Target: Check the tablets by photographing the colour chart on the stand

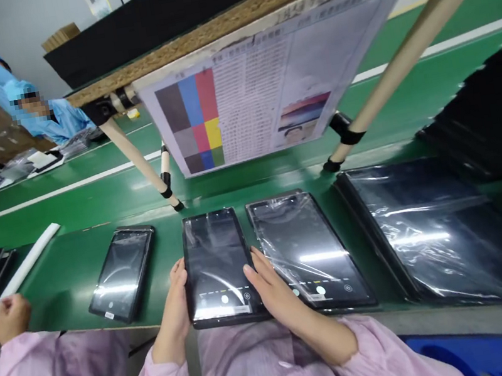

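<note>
A black tablet [216, 251] in clear film is held between my two hands over the green bench, its lit screen showing a row of camera controls. My left hand [175, 305] grips its left edge. My right hand [276, 289] holds the right edge, thumb on the front. Just to the right lies a second film-wrapped tablet [306, 236] with similar controls on screen, its lower left partly covered by my right hand and wrist. A third tablet [124, 271] lies apart on the left.
Film-wrapped tablets [429, 229] are piled at right, with a dark row [495, 105] behind. A pipe-legged shelf [132, 159] carries a printed colour chart [237, 101]. A neighbour's closed hand [11, 317] is at left, near a white roll [31, 261]. Two people in blue [54, 120] stand across.
</note>
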Tool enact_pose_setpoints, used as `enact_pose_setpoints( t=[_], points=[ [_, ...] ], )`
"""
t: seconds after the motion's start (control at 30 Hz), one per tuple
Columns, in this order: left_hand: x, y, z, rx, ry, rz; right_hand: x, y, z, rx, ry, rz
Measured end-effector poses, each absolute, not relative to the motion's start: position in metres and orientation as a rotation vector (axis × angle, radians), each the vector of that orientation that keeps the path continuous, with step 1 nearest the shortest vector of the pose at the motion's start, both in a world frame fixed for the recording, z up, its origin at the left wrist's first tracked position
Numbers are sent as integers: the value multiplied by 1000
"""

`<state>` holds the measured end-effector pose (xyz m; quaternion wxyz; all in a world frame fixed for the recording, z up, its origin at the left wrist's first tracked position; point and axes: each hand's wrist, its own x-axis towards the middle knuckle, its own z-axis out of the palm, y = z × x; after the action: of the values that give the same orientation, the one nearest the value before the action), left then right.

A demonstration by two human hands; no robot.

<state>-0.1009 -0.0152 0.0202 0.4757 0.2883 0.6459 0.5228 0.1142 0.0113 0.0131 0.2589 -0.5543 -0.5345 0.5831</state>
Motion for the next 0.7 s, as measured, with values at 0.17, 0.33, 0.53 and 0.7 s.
enact_pose_setpoints(
  t=[0.17, 0.33, 0.53, 0.7],
  points=[
    [-101, -14, 41, 814, 1764, 1164, 114, 9, 14, -1472, -1461, 1477],
    [-101, -22, 54, 839, 1757, 1115, 113, -1, 5, -1314, -1516, 1268],
    [-71, -38, 70, 923, 1446, 1454, 143, -9, 28, -844, -1629, 858],
    [-31, -30, 90, 1199, 1316, 1736, 178, 6, 72, -658, -1668, 860]
  ],
)
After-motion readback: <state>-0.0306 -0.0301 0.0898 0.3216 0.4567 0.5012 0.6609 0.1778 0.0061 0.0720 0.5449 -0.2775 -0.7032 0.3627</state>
